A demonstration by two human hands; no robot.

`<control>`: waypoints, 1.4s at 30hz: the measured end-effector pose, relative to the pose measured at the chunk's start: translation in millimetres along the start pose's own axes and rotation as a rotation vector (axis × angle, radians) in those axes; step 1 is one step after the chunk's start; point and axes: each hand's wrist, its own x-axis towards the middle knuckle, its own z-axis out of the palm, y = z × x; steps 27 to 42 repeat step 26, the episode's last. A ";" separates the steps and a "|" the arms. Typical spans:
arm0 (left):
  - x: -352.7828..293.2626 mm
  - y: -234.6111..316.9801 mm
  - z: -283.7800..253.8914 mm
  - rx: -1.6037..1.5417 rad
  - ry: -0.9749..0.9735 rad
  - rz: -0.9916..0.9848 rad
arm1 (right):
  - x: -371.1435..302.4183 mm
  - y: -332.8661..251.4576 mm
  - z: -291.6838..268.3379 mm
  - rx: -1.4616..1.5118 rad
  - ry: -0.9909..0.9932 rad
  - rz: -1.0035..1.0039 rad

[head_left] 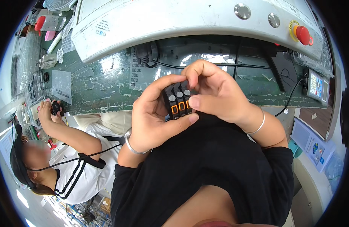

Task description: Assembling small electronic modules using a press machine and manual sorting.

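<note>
Between my two hands, close in front of my chest, are three narrow black plastic parts (pixel 179 99) lined up side by side. Each has a round silver disc near its top and an orange rectangular outline lower down. My left hand (pixel 153 117) wraps the row from the left, its thumb along the bottom edge. On the other side my right hand (pixel 220 92) pinches the rightmost part, thumb on its front near the orange outline and curled fingers at its top. Its thumb covers some of that outline. What lies behind the row is hidden.
Beyond my hands stretches a worn green table (pixel 95 77) under a white machine housing (pixel 163 19) with a red emergency button (pixel 303 35). A clear sheet with small dark pieces (pixel 136 72), a black cable and a keypad device (pixel 317 87) lie there. A co-worker (pixel 80 162) handles a black object at left.
</note>
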 end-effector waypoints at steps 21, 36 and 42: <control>3.8 2.1 4.1 0.036 -0.095 -0.041 | 3.8 3.3 1.8 0.065 0.046 0.170; 0.8 3.0 8.4 0.110 -0.132 -0.062 | 0.5 16.8 -11.6 -0.069 -0.081 0.164; 0.8 3.0 8.4 0.110 -0.132 -0.062 | 0.5 16.8 -11.6 -0.069 -0.081 0.164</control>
